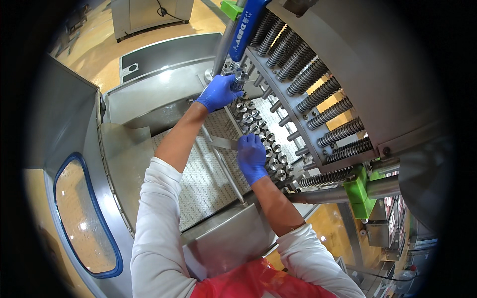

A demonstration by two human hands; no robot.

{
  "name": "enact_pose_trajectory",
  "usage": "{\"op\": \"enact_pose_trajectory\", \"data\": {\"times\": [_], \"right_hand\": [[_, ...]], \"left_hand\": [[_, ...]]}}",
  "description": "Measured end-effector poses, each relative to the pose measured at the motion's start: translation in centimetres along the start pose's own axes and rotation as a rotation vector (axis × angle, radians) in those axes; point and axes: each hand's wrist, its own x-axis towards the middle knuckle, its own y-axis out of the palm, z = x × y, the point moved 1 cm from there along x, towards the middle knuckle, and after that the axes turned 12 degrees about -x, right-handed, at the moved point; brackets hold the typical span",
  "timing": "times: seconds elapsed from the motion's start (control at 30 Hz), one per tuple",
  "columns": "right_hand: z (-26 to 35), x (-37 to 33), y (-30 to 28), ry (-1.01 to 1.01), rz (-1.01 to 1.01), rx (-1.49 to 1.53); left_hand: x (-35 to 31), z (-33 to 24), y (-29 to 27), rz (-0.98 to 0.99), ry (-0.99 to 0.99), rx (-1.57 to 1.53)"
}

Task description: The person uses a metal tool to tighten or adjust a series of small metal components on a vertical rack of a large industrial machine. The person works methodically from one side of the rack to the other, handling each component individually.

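My left hand [218, 93], in a blue glove, reaches to the far end of the machine bed. Its fingers close around a short shiny metal cylinder [240, 80], just below a blue lever handle [247, 27]. Nearer to me, my right hand [252, 155], also blue-gloved, is curled at the edge of a cluster of upright round-topped metal cylinders [255, 129]. A flat metal strip [223, 143] runs up to its fingers. What those fingers hold, if anything, is hidden by the hand.
Coil springs on rods [308, 77] rise in rows to the right under a large metal housing [377, 59]. Left of the cylinders lies a perforated metal plate [198, 184] crossed by a metal rod [226, 171]. Green blocks [358, 191] sit on a thick shaft. A door with a blue-framed window [87, 213] stands left.
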Motion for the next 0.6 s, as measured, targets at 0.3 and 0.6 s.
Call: {"op": "enact_pose_trajectory", "data": {"times": [0.3,0.6], "right_hand": [[-0.14,-0.1,0.04,-0.016,-0.011,-0.007],[-0.26,-0.25,0.43,-0.009,-0.01,0.023]], "left_hand": [[-0.15,0.33,1.03,0.011,-0.007,0.116],[-0.51,0.75,1.05,-0.118,-0.13,0.029]]}}
